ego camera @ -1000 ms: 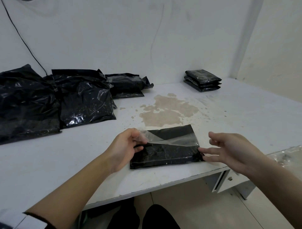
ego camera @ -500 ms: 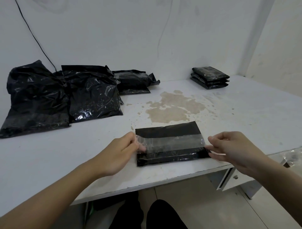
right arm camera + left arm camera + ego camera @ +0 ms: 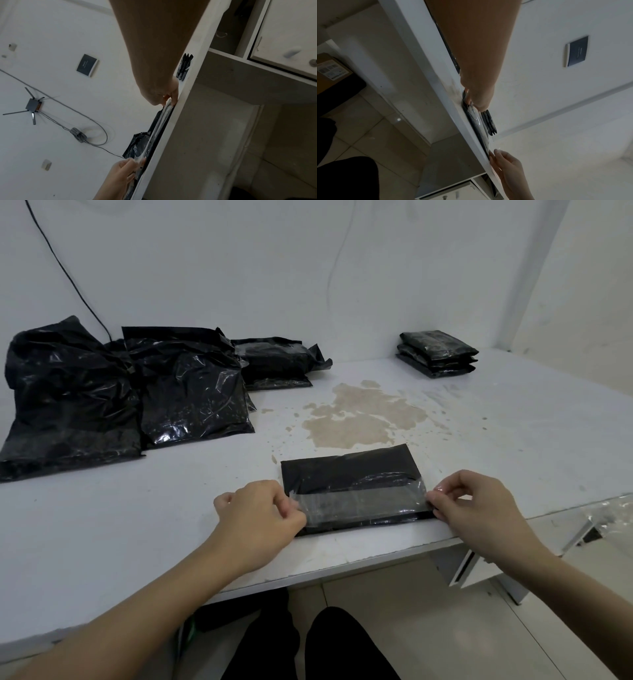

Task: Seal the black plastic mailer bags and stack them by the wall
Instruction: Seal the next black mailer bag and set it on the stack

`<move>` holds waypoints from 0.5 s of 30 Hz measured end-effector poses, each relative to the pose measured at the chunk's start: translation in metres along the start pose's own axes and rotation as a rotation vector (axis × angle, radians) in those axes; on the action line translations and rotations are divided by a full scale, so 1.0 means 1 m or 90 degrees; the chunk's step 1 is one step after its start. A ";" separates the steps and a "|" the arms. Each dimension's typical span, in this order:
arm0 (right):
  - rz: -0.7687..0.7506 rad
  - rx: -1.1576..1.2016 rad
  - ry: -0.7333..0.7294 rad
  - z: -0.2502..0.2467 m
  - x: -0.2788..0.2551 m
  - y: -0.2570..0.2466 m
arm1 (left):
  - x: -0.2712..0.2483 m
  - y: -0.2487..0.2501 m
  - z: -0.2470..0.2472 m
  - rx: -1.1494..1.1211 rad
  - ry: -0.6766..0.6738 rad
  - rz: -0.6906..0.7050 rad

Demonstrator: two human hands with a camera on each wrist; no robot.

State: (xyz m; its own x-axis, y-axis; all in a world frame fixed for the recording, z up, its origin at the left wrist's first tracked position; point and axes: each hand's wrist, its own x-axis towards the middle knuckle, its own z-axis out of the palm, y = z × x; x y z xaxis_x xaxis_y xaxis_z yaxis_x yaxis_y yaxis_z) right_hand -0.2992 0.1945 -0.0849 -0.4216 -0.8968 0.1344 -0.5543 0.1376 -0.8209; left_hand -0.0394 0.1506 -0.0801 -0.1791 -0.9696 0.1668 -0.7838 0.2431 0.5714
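Note:
A small black mailer bag (image 3: 349, 474) lies flat near the front edge of the white table (image 3: 513, 440). A clear strip (image 3: 363, 503) stretches across its near half. My left hand (image 3: 294, 505) pinches the strip's left end and my right hand (image 3: 432, 498) pinches its right end. The strip lies low over the bag, also seen edge-on in the left wrist view as the clear strip (image 3: 476, 119) and in the right wrist view as the clear strip (image 3: 164, 115). A stack of three small black mailers (image 3: 436, 354) sits by the back wall on the right.
Several larger black bags (image 3: 191, 392) lie at the back left, one more black bag (image 3: 277, 362) behind them by the wall. A brown stain (image 3: 359, 419) marks the table's middle. A drawer unit (image 3: 469, 570) stands under the table's right end. My knees (image 3: 342, 645) are below the edge.
The clear strip has come down from a raised flap toward me and now lies stretched over the bag's near half. My right hand closed from open fingers into a pinch on its right end.

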 end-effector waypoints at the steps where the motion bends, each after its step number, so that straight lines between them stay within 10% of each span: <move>1: -0.013 -0.006 0.008 0.002 0.000 0.002 | 0.000 0.001 0.004 0.018 0.013 -0.002; 15: -0.228 -0.304 0.158 0.023 -0.016 0.010 | -0.008 0.003 0.018 0.201 0.081 0.038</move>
State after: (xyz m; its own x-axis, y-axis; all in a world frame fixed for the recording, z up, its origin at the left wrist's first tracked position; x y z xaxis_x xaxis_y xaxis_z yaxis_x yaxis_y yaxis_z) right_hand -0.2815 0.2010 -0.1081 -0.2733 -0.8055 0.5258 -0.9256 0.0715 -0.3716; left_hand -0.0512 0.1583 -0.0944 -0.1708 -0.9376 0.3028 -0.9229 0.2599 0.2841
